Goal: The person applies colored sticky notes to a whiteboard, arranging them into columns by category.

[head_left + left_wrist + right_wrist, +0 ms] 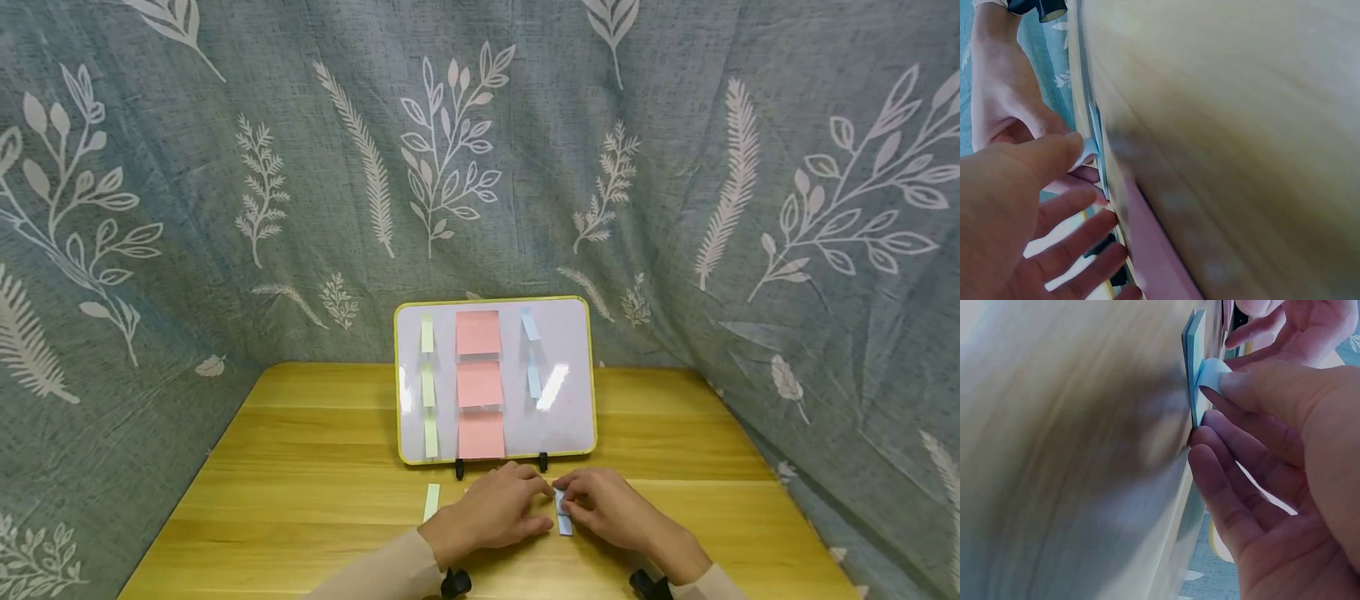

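Observation:
A narrow pad of light blue sticky notes (565, 526) lies on the table between the two hands. With thumb and finger, my right hand (615, 510) pinches the top blue sticky note (1212, 374), which curls up from the pad in the right wrist view. Its other fingers rest by the pad's end. On the pad's left side is my left hand (498, 510), its thumb and fingers spread apart and nothing seen between them. Beside that hand, a pink sticky-note pad (1157, 250) shows in the left wrist view; in the head view the hand mostly covers it.
A whiteboard (558, 433) with a yellow rim stands behind the hands on black feet (460, 469). It bears green strips (427, 333), pink square notes (478, 332) and two blue strips (530, 323). A green pad (431, 502) lies left of the left hand.

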The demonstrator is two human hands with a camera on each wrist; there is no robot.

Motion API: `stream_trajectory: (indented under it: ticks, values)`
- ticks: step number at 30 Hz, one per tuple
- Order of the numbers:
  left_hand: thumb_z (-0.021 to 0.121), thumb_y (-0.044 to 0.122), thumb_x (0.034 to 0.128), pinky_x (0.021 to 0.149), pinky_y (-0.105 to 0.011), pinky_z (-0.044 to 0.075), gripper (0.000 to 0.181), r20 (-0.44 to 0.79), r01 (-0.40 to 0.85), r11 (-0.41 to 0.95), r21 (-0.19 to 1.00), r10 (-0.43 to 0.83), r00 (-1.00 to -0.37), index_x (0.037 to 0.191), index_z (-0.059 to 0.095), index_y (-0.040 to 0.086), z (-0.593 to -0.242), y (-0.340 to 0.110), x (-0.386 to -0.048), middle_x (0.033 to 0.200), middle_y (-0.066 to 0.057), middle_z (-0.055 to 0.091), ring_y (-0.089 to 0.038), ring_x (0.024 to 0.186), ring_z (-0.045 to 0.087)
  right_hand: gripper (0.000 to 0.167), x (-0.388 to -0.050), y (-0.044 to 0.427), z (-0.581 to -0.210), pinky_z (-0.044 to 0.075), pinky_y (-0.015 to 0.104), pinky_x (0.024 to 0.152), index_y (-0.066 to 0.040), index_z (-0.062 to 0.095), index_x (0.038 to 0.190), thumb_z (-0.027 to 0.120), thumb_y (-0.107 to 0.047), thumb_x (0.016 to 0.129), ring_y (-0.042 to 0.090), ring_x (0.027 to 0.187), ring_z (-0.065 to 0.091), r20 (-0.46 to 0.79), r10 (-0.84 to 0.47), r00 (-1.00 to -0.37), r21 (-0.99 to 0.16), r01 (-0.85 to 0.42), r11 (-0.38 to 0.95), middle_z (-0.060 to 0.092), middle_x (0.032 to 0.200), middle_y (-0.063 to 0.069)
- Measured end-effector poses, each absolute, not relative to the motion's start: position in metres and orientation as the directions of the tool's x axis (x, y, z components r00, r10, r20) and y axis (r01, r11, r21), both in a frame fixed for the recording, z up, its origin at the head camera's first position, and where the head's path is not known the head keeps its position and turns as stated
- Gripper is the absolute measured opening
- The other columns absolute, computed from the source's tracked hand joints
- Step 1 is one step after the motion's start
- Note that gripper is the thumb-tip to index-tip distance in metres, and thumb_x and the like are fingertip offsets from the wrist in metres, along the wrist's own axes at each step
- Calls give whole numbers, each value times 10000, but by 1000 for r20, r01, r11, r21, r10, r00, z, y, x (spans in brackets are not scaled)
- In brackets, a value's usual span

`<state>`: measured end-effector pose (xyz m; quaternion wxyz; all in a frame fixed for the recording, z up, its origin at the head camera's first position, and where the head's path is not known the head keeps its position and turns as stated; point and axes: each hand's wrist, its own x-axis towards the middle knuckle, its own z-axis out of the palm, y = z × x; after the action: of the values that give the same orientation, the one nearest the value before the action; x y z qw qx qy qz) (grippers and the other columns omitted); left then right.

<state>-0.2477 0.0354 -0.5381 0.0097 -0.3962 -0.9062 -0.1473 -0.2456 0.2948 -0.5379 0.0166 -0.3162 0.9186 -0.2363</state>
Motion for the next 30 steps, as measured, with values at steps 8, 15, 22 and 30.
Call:
stream_trajectory:
  ticks: [8, 15, 22, 30]
  values:
    - [887, 618, 1001, 1053, -363, 645, 512, 128, 651, 716, 250, 642, -756, 1367, 847, 263, -537, 50, -245, 1405, 69, 793, -149, 1240, 718, 141, -246, 294, -538, 706, 520, 1003, -163, 940, 1028, 819, -162, 1100, 352, 1229, 844, 116, -587, -801, -443, -571, 691, 884, 1308, 61]
    - [923, 640, 959, 996, -357, 646, 537, 154, 635, 734, 239, 617, -772, 1329, 866, 255, -539, 57, -244, 1360, 65, 797, -149, 1180, 711, 130, -248, 291, -541, 719, 483, 990, -134, 953, 1041, 830, -132, 1084, 322, 1199, 870, 161, -567, -808, -441, -573, 691, 905, 1236, 54]
    - [944, 639, 940, 950, -324, 638, 521, 167, 632, 746, 211, 610, -775, 1280, 872, 250, -541, 60, -244, 1293, 75, 781, -134, 1111, 697, 105, -248, 291, -542, 717, 426, 949, -151, 945, 1036, 849, -118, 1064, 281, 1130, 871, 202, -517, -832, -469, -546, 694, 911, 1158, 0]
    - [973, 608, 923, 932, -310, 627, 536, 158, 621, 752, 222, 601, -784, 1304, 875, 245, -539, 61, -242, 1275, 73, 780, -132, 1093, 689, 75, -249, 294, -540, 678, 301, 868, -187, 906, 1032, 869, -123, 1048, 76, 975, 821, 212, -459, -863, -525, -497, 691, 897, 1039, -62]
